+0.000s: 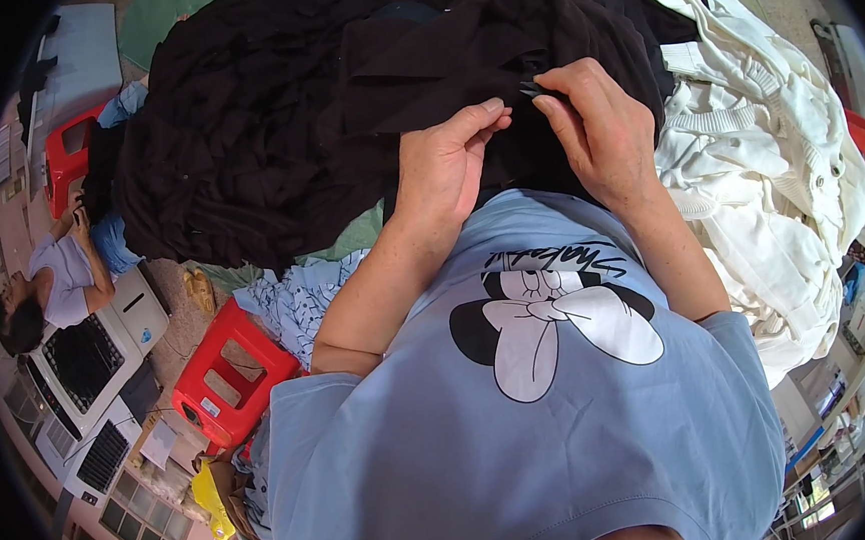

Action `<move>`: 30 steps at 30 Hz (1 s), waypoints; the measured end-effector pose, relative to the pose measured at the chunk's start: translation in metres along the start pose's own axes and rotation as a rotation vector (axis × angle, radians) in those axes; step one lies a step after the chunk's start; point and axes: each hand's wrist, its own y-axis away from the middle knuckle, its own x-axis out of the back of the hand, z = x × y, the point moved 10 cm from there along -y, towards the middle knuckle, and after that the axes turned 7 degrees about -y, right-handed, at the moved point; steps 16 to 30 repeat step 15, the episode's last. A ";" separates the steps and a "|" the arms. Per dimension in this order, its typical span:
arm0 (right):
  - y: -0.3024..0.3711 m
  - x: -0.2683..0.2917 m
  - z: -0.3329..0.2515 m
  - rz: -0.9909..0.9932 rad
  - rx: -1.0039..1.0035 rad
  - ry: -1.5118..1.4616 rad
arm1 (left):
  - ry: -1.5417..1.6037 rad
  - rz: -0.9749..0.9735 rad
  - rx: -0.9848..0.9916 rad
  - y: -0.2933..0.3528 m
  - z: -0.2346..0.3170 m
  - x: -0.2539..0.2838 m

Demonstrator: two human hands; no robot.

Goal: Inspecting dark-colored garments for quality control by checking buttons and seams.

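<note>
A large heap of black garments (231, 113) lies in front of me. My left hand (440, 159) is closed, its thumb and forefinger pinching an edge of a black garment (420, 90) on the near side of the heap. Just right of it, my right hand (598, 123) is closed round a small dark tool (530, 90) with two pointed tips. Most of that tool is hidden in the fingers, so I cannot tell whether it is thread snips or tweezers. Its tips point left toward the left thumb, close to the black cloth.
White knitted garments (747, 178) are piled to the right. At the left stand a red plastic stool (234, 374), some light blue patterned cloth (304, 294) and a yellow bag (211, 499). A person (66, 265) sits farther left, near another red stool (65, 155).
</note>
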 end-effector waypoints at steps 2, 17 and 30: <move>0.001 0.000 0.008 0.006 -0.104 -0.170 | 0.015 -0.027 -0.007 -0.001 0.000 -0.003; 0.000 0.000 0.026 0.044 -0.088 -0.020 | -0.017 -0.035 -0.040 -0.005 -0.004 -0.002; 0.000 0.000 0.026 0.044 -0.088 -0.020 | -0.017 -0.035 -0.040 -0.005 -0.004 -0.002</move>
